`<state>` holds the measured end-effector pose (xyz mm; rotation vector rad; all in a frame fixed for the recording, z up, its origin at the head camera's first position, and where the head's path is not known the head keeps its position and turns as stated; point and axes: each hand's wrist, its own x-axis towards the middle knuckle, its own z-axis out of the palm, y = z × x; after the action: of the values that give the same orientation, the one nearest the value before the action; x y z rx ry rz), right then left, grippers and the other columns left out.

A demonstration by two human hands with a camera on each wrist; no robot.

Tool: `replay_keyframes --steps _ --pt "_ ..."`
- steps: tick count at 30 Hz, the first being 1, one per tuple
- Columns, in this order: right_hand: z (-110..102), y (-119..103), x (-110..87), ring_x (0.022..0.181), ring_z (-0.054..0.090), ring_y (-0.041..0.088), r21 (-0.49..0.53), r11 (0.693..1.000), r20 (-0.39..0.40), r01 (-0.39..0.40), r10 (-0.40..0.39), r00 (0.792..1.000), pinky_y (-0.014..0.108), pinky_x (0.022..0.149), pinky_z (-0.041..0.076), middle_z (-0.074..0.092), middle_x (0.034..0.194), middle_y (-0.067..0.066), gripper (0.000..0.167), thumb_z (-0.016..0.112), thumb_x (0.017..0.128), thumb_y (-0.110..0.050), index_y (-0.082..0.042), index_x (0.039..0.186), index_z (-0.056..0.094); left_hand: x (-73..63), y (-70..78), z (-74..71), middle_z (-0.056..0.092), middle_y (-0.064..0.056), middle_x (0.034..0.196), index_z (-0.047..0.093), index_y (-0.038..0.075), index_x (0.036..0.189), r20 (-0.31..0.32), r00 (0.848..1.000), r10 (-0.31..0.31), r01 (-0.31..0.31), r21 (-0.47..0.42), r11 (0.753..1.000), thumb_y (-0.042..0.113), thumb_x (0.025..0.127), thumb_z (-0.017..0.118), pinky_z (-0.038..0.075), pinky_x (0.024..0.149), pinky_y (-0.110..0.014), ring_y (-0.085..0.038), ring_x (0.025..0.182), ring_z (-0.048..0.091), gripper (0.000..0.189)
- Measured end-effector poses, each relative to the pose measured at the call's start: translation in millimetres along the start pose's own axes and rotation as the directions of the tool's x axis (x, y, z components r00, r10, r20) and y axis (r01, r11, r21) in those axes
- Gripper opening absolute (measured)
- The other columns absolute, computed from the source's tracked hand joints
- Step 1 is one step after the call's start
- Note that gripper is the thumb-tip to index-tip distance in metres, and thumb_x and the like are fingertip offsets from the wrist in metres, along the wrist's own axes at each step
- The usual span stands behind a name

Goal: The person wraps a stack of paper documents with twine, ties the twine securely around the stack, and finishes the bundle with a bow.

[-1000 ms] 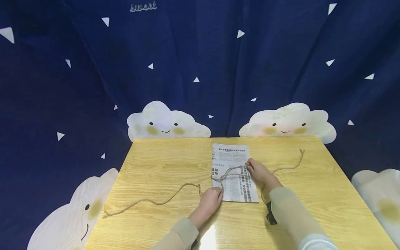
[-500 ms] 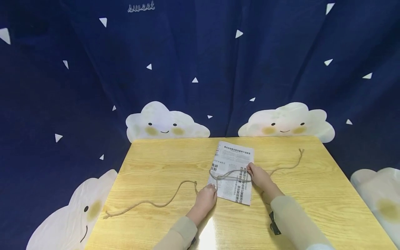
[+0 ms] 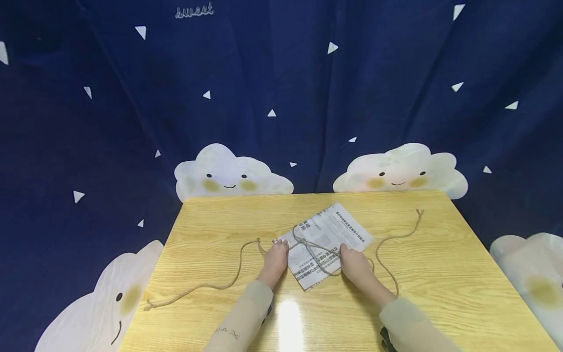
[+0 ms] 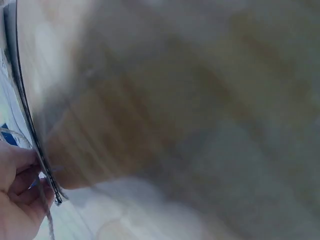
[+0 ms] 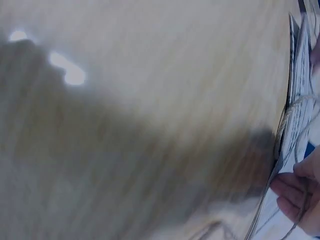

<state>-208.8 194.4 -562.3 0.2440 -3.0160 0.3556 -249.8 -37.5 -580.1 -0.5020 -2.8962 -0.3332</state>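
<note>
A folded newspaper [image 3: 325,230] lies turned at a slant on the table, with a thin twine [image 3: 206,285] crossed over its middle in loops. My left hand [image 3: 276,256] is at the paper's left corner, fingers curled round the twine; in the left wrist view the twine runs across those fingers beside the layered paper edge [image 4: 24,95]. At the lower right side, my right hand [image 3: 354,264] pinches a strand of the loop. The right wrist view shows the twine passing through its curled fingers [image 5: 290,192]. Palms and the paper's underside are hidden.
One twine tail stretches left over the wooden table [image 3: 211,322]; another strand [image 3: 398,236] curves out to the right, ending near the back edge. A dark blue curtain [image 3: 246,73] with smiling clouds hangs behind. A bright glare patch [image 3: 289,318] shows in front.
The newspaper has turned clockwise from nearly straight to a slant. My left hand has moved up and left, my right hand down, and the twine over the paper has shifted with them.
</note>
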Motion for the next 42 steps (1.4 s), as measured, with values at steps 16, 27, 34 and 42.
replay_keyframes --steps 16,27,34,42 --pt "3 -18 -16.7 0.042 0.044 0.012 0.216 0.976 -0.02 -0.021 0.026 0.999 0.022 0.036 0.035 0.05 0.053 0.001 0.008 0.06 0.084 -0.007 -0.006 0.079 0.054 10.1 -8.1 9.6 0.061 -0.011 0.109 0.067 0.003 0.1 -0.025 0.999 0.024 -0.021 0.083 0.996 0.001 0.082 0.06 0.048 0.089 -0.03 -0.024 0.099 0.057 0.019" --pt "-25 45 10.2 0.052 0.043 0.011 0.399 0.91 0.154 -0.113 0.054 0.987 0.021 0.044 0.036 0.052 0.065 0.001 0.011 0.057 0.089 -0.013 -0.002 0.089 0.061 -1.1 1.2 -1.3 0.051 -0.013 0.099 0.058 -0.004 0.107 0.033 0.999 0.027 -0.026 -0.014 1.0 -0.004 0.079 0.061 0.052 0.077 -0.029 -0.023 0.085 0.056 0.028" --pt "-30 72 30.0 0.071 0.049 0.018 0.42 0.893 0.193 -0.163 0.088 0.977 0.03 0.061 0.044 0.056 0.078 0.006 0.013 0.056 0.09 -0.012 0.0 0.092 0.061 -15.0 8.5 -5.5 0.055 -0.01 0.087 0.061 -0.003 0.098 0.026 1.0 0.012 -0.01 -0.079 0.997 0.004 0.086 0.056 0.052 0.074 -0.027 -0.021 0.08 0.056 0.014" --pt "-9 93 34.4 0.075 0.053 0.022 0.391 0.895 0.171 -0.217 0.161 0.972 0.036 0.067 0.046 0.059 0.08 0.009 0.013 0.059 0.088 -0.012 0.001 0.088 0.062 -34.9 15.6 -3.3 0.058 -0.004 0.069 0.065 0.002 0.072 -0.097 0.995 -0.038 0.032 -0.065 0.997 0.002 0.084 0.059 0.051 0.056 -0.022 -0.017 0.065 0.057 0.013"
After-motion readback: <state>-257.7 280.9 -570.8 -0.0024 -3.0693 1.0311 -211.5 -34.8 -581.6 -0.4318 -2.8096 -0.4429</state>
